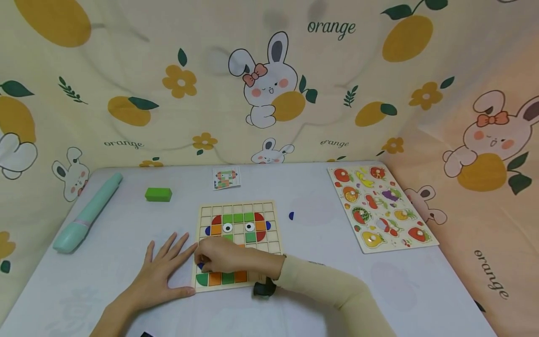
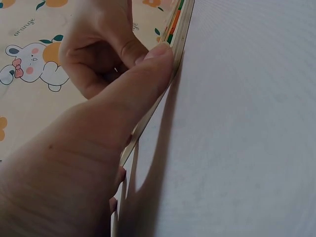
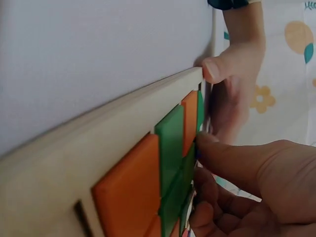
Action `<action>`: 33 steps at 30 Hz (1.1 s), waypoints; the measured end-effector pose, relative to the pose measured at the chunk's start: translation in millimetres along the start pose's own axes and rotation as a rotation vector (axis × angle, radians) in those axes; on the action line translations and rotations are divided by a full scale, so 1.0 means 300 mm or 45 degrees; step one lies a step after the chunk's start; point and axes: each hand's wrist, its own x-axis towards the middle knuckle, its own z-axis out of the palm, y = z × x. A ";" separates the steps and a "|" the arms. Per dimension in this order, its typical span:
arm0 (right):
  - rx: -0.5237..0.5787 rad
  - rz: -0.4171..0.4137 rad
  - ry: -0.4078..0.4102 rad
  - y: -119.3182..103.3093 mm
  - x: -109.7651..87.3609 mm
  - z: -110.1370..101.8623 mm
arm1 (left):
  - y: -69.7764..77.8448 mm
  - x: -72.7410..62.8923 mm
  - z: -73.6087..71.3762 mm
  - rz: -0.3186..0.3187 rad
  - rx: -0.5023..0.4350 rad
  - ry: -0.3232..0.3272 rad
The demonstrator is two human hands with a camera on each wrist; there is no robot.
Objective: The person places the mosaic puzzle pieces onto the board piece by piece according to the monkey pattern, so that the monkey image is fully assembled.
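A wooden grid board (image 1: 206, 211) lies on the white table, with red, green, orange and blue pieces and two round eye pieces forming a figure in its cells. My right hand (image 1: 221, 255) reaches over its lower left part. Its thumb and fingers pinch a small blue piece (image 1: 200, 266) just above the green quarter-round piece (image 1: 202, 280) in the corner; the hand hides most of the blue piece and the cells beneath. With fingers spread, my left hand (image 1: 162, 274) rests along the board's left side. In the left wrist view its thumb (image 2: 160, 52) touches the board's edge.
A dark blue half-round piece (image 1: 291, 216) lies right of the board. Behind stands a small pattern card (image 1: 226, 178). A green block (image 1: 158, 194) and a long mint-coloured object (image 1: 88, 213) lie left; a fruit puzzle board (image 1: 358, 241) lies right.
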 end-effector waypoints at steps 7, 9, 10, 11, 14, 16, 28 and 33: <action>-0.059 0.028 0.059 0.006 0.018 0.015 | -0.005 0.000 -0.002 0.019 0.000 0.009; -0.092 0.026 0.075 0.004 0.018 0.014 | -0.006 0.000 -0.003 0.021 -0.003 0.011; -0.107 0.019 0.081 0.003 0.017 0.012 | -0.006 0.000 -0.004 0.022 -0.005 0.014; -0.126 0.009 0.084 0.002 0.016 0.011 | -0.006 0.000 -0.004 0.024 -0.008 0.017; -0.156 -0.026 0.073 0.001 0.010 0.006 | -0.007 -0.001 -0.003 0.027 -0.001 0.020; -0.164 -0.043 0.064 0.002 -0.001 -0.005 | -0.007 0.000 -0.002 0.032 0.007 0.026; 0.056 0.287 0.246 0.230 -0.291 -0.244 | 0.016 0.009 -0.001 -0.025 0.029 -0.007; -0.040 0.520 0.156 0.405 -0.414 -0.304 | 0.022 0.005 -0.003 -0.051 0.020 -0.024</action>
